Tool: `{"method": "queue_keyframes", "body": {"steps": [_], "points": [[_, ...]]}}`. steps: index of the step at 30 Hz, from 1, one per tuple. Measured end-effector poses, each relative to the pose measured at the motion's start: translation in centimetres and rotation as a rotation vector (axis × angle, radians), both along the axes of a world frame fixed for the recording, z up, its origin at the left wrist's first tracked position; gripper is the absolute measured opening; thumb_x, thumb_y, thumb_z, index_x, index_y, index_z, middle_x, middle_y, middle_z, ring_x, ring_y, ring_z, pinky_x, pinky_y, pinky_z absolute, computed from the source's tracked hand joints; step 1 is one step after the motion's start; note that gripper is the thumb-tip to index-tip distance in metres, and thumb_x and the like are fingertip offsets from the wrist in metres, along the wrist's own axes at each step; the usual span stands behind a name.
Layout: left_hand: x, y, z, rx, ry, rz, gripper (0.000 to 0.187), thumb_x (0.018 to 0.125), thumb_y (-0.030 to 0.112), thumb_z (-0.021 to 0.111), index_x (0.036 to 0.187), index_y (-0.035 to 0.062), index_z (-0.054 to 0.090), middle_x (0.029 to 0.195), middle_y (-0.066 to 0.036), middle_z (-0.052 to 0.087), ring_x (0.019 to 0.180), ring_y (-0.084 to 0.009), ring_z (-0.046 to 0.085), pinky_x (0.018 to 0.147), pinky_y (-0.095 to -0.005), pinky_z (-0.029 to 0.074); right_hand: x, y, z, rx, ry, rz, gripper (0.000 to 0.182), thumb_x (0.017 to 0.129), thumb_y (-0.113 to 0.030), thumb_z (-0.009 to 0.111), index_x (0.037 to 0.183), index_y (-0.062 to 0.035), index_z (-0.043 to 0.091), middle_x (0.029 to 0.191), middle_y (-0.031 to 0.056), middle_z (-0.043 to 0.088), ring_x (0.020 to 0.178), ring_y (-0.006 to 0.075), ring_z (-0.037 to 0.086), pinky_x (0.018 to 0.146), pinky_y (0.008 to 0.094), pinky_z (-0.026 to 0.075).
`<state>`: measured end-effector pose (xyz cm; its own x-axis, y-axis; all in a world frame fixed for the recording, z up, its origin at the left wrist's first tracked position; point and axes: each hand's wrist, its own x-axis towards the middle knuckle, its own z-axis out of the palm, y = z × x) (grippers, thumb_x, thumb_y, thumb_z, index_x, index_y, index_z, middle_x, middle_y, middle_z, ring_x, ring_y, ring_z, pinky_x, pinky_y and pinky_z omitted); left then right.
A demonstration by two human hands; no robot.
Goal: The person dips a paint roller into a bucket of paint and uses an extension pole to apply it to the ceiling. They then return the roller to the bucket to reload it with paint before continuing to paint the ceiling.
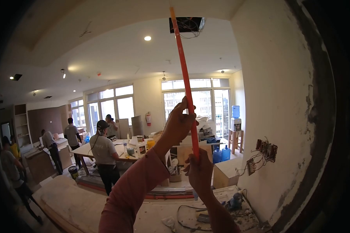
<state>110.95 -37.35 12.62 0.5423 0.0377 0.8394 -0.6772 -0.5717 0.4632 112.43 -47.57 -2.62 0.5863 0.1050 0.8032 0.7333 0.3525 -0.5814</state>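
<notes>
A long orange-red pipe (184,66) runs upward from my hands, leaning slightly left, its paler top end close to the ceiling. My left hand (180,121), at the end of a pink sleeve, is wrapped around the pipe at mid-height. Lower down, my right hand (200,170) grips the pipe near its bottom end. Beside the upper part of the pipe, a square ceiling opening (186,25) shows loose wires hanging out.
Several people work at left, one at a long table (122,157) holding bottles and containers. On the right wall (276,89), wired electrical boxes (266,150) hang out. Below me, a dusty worktop (159,215) carries a power tool (235,202) and cables. Blue water jugs (221,154) stand behind.
</notes>
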Motion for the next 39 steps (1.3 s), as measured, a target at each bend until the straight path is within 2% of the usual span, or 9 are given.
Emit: {"method": "queue_keyframes", "body": {"steps": [6, 8, 12, 18, 21, 27, 33, 36, 39], "points": [[1.9, 1.1, 0.5, 0.000, 0.038, 0.003, 0.045, 0.093, 0.001, 0.054, 0.133, -0.0111, 0.040, 0.117, -0.016, 0.059, 0.084, -0.0232, 0.070, 0.071, -0.0331, 0.060, 1.6, 0.7, 0.7, -0.023, 0.010, -0.023, 0.021, 0.098, -0.013, 0.055, 0.114, 0.0004, 0.053, 0.072, 0.0082, 0.064, 0.054, 0.0139, 0.066, 0.048, 0.0274, 0.052], [2.2, 1.3, 0.8, 0.000, 0.063, -0.030, 0.039, 0.094, 0.003, 0.054, 0.128, -0.0100, 0.042, 0.111, -0.014, 0.056, 0.079, -0.0211, 0.069, 0.067, -0.0321, 0.059, 2.2, 1.1, 0.8, -0.003, 0.018, -0.045, 0.021, 0.097, -0.015, 0.058, 0.112, -0.0004, 0.055, 0.066, 0.0074, 0.064, 0.054, 0.0157, 0.066, 0.049, 0.0296, 0.052], [3.2, 2.0, 1.0, -0.009, 0.107, -0.030, 0.030, 0.094, 0.003, 0.054, 0.120, -0.0081, 0.045, 0.106, -0.012, 0.055, 0.077, -0.0199, 0.069, 0.065, -0.0317, 0.059, 3.6, 1.9, 0.6, -0.004, -0.011, -0.044, 0.021, 0.097, -0.015, 0.058, 0.111, -0.0002, 0.055, 0.066, 0.0080, 0.065, 0.054, 0.0168, 0.066, 0.048, 0.0304, 0.051], [5.2, 2.9, 1.1, 0.004, 0.116, 0.015, 0.042, 0.093, 0.002, 0.053, 0.132, -0.0105, 0.040, 0.110, -0.014, 0.057, 0.083, -0.0233, 0.070, 0.068, -0.0355, 0.062, 4.8, 2.1, 1.0, -0.011, -0.027, -0.044, 0.021, 0.098, -0.014, 0.056, 0.112, 0.0011, 0.055, 0.069, 0.0086, 0.065, 0.053, 0.0153, 0.066, 0.047, 0.0287, 0.051], [5.7, 2.6, 0.9, -0.030, 0.020, 0.009, 0.030, 0.094, 0.003, 0.054, 0.120, -0.0094, 0.045, 0.102, -0.013, 0.056, 0.077, -0.0217, 0.070, 0.063, -0.0328, 0.058, 5.4, 2.3, 1.1, 0.002, -0.006, -0.033, 0.019, 0.097, -0.014, 0.058, 0.111, -0.0006, 0.056, 0.068, 0.0094, 0.065, 0.053, 0.0179, 0.066, 0.049, 0.0316, 0.051], [7.3, 3.5, 1.1, -0.013, 0.043, 0.035, 0.035, 0.094, 0.004, 0.054, 0.124, -0.0106, 0.043, 0.108, -0.015, 0.054, 0.076, -0.0222, 0.070, 0.062, -0.0321, 0.058, 6.6, 2.8, 1.3, -0.017, 0.035, -0.015, 0.020, 0.097, -0.014, 0.057, 0.111, -0.0003, 0.056, 0.068, 0.0091, 0.066, 0.055, 0.0170, 0.067, 0.051, 0.0314, 0.052], [7.9, 3.9, 1.1, 0.010, 0.039, 0.106, 0.030, 0.094, 0.003, 0.054, 0.118, -0.0103, 0.044, 0.106, -0.015, 0.053, 0.076, -0.0224, 0.071, 0.062, -0.0315, 0.059, 7.1, 3.4, 1.3, -0.004, 0.067, 0.051, 0.018, 0.097, -0.013, 0.056, 0.111, -0.0003, 0.057, 0.067, 0.0077, 0.064, 0.055, 0.0149, 0.066, 0.052, 0.0305, 0.052], [7.5, 3.9, 1.5, 0.010, 0.149, 0.140, 0.049, 0.094, 0.005, 0.055, 0.139, -0.0049, 0.037, 0.111, -0.011, 0.057, 0.083, -0.0205, 0.070, 0.067, -0.0320, 0.060, 7.0, 3.3, 1.6, -0.019, 0.078, 0.079, 0.018, 0.097, -0.012, 0.056, 0.110, -0.0001, 0.057, 0.066, 0.0070, 0.064, 0.054, 0.0142, 0.066, 0.051, 0.0296, 0.052], [6.9, 3.1, 1.3, 0.016, 0.097, 0.157, 0.053, 0.094, 0.005, 0.055, 0.143, -0.0038, 0.034, 0.111, -0.011, 0.057, 0.085, -0.0214, 0.070, 0.069, -0.0329, 0.061, 7.2, 3.3, 1.6, -0.018, 0.072, 0.087, 0.018, 0.097, -0.012, 0.055, 0.110, 0.0005, 0.057, 0.065, 0.0065, 0.063, 0.054, 0.0138, 0.065, 0.051, 0.0292, 0.052]]}}
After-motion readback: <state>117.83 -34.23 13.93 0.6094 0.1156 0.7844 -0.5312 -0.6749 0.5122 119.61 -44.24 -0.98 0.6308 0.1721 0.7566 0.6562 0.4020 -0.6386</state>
